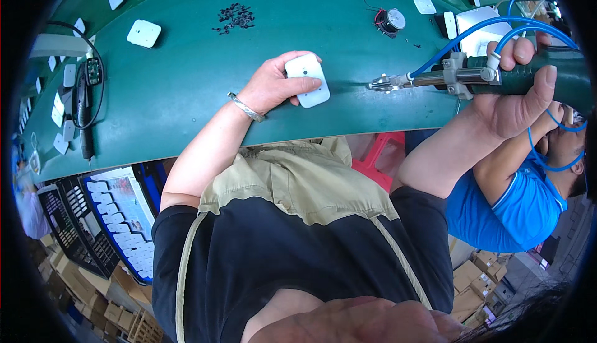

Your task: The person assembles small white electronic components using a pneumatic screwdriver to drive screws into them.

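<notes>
My left hand (273, 85) is shut on a small white square plastic housing (308, 80), pressing it against the green table (186, 88). A metal bracelet (246, 107) sits on that wrist. My right hand (516, 88) grips a dark green air-powered screwdriver (497, 75) held sideways. Its metal tip (380, 83) points left and stops a short way right of the housing. Blue hoses (472, 32) run from the tool's body up and to the right.
A heap of small black screws (235, 18), a white square part (143, 33) and a small round motor with wires (390, 21) lie farther back. A blue crate of white parts (127, 218) stands lower left. A person in a blue shirt (516, 206) sits at my right.
</notes>
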A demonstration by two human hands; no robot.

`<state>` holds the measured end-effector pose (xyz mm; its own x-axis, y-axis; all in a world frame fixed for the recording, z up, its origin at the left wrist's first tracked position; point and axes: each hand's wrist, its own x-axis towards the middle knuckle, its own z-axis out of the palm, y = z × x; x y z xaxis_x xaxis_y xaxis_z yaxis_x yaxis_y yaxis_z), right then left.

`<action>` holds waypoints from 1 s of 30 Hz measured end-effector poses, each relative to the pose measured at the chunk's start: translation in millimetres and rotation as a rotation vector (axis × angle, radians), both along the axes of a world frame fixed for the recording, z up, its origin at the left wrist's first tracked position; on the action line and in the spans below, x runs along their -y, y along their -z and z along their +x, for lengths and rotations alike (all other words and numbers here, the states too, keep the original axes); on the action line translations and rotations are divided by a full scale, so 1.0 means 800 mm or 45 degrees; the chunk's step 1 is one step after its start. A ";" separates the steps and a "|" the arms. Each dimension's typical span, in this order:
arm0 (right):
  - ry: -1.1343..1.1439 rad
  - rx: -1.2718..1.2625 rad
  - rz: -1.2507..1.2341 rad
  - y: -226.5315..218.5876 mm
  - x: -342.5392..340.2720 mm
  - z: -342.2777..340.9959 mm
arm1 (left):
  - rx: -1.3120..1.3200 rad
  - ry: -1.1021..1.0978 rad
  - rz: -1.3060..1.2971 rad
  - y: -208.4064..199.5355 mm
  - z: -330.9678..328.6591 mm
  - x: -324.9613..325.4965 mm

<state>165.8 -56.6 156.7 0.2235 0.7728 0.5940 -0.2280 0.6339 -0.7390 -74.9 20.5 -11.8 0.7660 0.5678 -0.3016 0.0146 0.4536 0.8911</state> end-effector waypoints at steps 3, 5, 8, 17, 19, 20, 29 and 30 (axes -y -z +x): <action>-0.006 0.024 0.002 -0.004 0.000 0.002 | 0.038 -0.014 0.002 0.001 0.002 0.001; 0.023 -0.001 -0.004 -0.005 -0.003 0.001 | -0.022 -0.066 0.011 0.000 0.001 0.006; 0.032 0.001 0.018 -0.006 0.000 0.007 | -0.248 -0.056 0.960 -0.003 0.005 0.009; 0.311 -0.134 0.004 -0.008 -0.002 -0.016 | -0.550 0.106 1.272 -0.028 0.003 0.006; 0.329 -0.010 -0.040 -0.010 0.004 -0.012 | -0.585 0.105 1.413 -0.025 0.006 0.002; 0.359 -0.073 -0.024 -0.011 0.003 -0.017 | -0.667 0.076 1.484 -0.026 0.004 0.001; 0.241 0.008 -0.050 -0.008 0.006 -0.016 | -0.780 -0.054 1.584 -0.025 -0.001 0.003; 0.247 -0.027 -0.085 -0.007 0.008 -0.016 | -0.747 -0.051 1.581 -0.024 -0.003 0.002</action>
